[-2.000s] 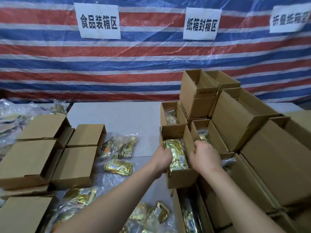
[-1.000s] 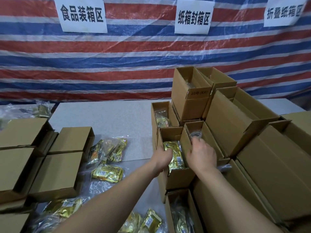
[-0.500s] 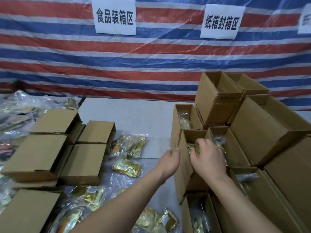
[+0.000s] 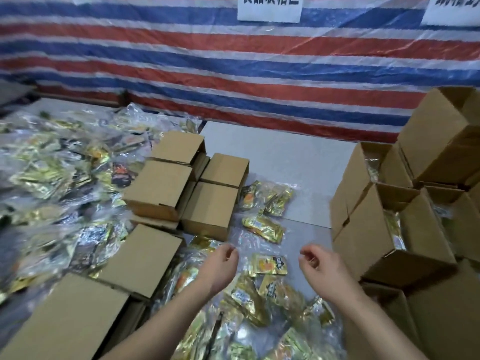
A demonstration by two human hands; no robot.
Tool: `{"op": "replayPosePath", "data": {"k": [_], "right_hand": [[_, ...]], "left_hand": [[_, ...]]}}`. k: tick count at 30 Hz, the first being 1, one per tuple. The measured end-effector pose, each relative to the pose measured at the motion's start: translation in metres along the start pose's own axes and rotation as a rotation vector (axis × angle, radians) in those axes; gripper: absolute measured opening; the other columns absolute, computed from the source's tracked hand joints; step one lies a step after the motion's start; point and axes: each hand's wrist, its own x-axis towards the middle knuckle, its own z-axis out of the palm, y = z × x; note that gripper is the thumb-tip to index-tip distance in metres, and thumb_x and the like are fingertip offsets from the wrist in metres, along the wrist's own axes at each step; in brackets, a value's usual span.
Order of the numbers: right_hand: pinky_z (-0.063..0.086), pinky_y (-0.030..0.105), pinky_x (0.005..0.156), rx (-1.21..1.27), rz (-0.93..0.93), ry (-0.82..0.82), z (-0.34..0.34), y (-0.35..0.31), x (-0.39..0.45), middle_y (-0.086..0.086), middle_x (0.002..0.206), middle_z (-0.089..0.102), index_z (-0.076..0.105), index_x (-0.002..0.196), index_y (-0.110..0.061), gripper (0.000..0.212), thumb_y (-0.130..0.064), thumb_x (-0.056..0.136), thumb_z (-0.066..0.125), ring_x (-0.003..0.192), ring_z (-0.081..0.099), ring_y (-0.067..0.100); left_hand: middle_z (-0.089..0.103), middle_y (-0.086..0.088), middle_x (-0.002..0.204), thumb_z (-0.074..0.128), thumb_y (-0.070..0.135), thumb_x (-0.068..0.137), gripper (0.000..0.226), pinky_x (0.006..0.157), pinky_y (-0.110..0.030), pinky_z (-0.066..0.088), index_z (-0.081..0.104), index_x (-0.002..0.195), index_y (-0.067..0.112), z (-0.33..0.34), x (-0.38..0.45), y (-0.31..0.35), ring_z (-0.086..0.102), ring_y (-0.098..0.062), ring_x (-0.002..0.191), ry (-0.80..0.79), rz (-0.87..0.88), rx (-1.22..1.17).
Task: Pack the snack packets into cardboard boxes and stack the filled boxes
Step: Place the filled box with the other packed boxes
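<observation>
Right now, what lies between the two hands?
In the head view, one gold snack packet lies on clear plastic wrap between the left hand and right hand; neither touches it.

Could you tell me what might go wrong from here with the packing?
The open boxes stacked at the right lean on each other, so a nudge might topple them. The snack packets lie in slippery clear bags, so the left hand or right hand, both empty, might grab several together.

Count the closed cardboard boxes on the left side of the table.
6 in view: a back pair and, a middle pair and, then two nearer ones and. More may lie hidden beneath them or outside the view.
</observation>
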Motion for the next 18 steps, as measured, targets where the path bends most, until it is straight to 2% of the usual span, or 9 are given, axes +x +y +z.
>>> {"op": "replayPosePath", "data": {"k": [2,5,7,9,11,13,15,17,18], "right_hand": [[0.041,0.012,0.067,-0.006,0.002,-0.065,0.015,-0.001,-0.007,-0.016,0.088,0.062,0.058,0.089,-0.040,0.010,-0.032,0.095,0.060,0.077,0.058,-0.004],[0.040,0.009,0.063,-0.042,0.005,-0.118,0.029,-0.003,-0.015,-0.015,0.085,0.062,0.055,0.083,-0.042,0.017,-0.032,0.095,0.060,0.076,0.058,-0.006],[0.039,0.010,0.062,-0.067,0.009,-0.156,0.034,-0.007,-0.018,-0.014,0.085,0.062,0.055,0.085,-0.041,0.014,-0.032,0.094,0.060,0.076,0.057,-0.004],[0.038,0.011,0.064,-0.067,0.008,-0.178,0.037,-0.014,-0.019,-0.014,0.089,0.061,0.056,0.091,-0.039,0.009,-0.032,0.095,0.059,0.078,0.057,-0.003],[0.041,0.014,0.067,-0.067,0.002,-0.188,0.039,-0.021,-0.016,-0.015,0.092,0.060,0.057,0.095,-0.037,0.006,-0.032,0.096,0.059,0.082,0.057,-0.001],[0.046,0.020,0.075,-0.066,-0.016,-0.183,0.043,-0.032,-0.011,-0.016,0.095,0.060,0.057,0.097,-0.037,0.005,-0.032,0.097,0.058,0.087,0.057,0.000],[0.046,0.025,0.093,-0.078,-0.026,-0.190,0.047,-0.045,-0.001,-0.013,0.113,0.060,0.057,0.115,-0.032,0.016,-0.033,0.099,0.056,0.107,0.058,0.007],[0.036,0.027,0.108,-0.079,-0.006,-0.211,0.049,-0.059,0.010,-0.007,0.140,0.049,0.043,0.144,-0.024,0.047,-0.036,0.100,0.054,0.131,0.046,0.012],[0.032,0.028,0.111,-0.075,-0.003,-0.222,0.049,-0.068,0.014,-0.005,0.149,0.042,0.034,0.152,-0.022,0.056,-0.036,0.100,0.053,0.138,0.040,0.013]], "left_hand": [[0.059,0.003,0.079,0.044,0.027,0.101,0.025,0.074,-0.035,0.046,0.054,0.079,0.022,-0.005,-0.009,-0.023,0.058,-0.024,0.081,0.006,-0.023,0.042],[0.067,-0.003,0.102,0.044,0.029,0.099,0.019,0.086,-0.035,0.051,0.061,0.099,0.022,-0.011,-0.015,-0.048,0.063,-0.026,0.097,0.027,-0.060,0.149],[0.065,-0.007,0.119,0.044,0.029,0.100,0.030,0.091,-0.033,0.048,0.062,0.119,0.014,-0.021,-0.011,-0.058,0.061,-0.025,0.108,0.099,-0.041,0.237],[0.059,-0.011,0.128,0.045,0.029,0.100,0.036,0.097,-0.036,0.045,0.057,0.126,0.008,-0.038,0.001,-0.063,0.056,-0.026,0.115,0.219,0.002,0.291],[0.051,-0.011,0.142,0.048,0.032,0.100,0.046,0.111,-0.038,0.038,0.049,0.138,0.007,-0.063,0.021,-0.065,0.048,-0.026,0.130,0.321,0.013,0.360],[0.032,-0.011,0.158,0.045,0.043,0.100,0.065,0.122,-0.040,0.019,0.030,0.153,0.008,-0.089,0.043,-0.065,0.029,-0.026,0.147,0.344,-0.029,0.486],[0.014,-0.011,0.165,0.038,0.059,0.098,0.083,0.122,-0.043,0.004,0.009,0.158,0.010,-0.112,0.065,-0.068,0.012,-0.028,0.153,0.330,-0.081,0.624],[0.002,-0.015,0.166,0.031,0.069,0.095,0.094,0.121,-0.048,-0.001,-0.004,0.158,0.009,-0.125,0.084,-0.073,0.003,-0.031,0.153,0.274,-0.143,0.733],[-0.001,-0.017,0.166,0.029,0.072,0.094,0.097,0.121,-0.050,0.000,-0.008,0.157,0.008,-0.130,0.091,-0.077,0.000,-0.033,0.153,0.252,-0.178,0.766]]}}
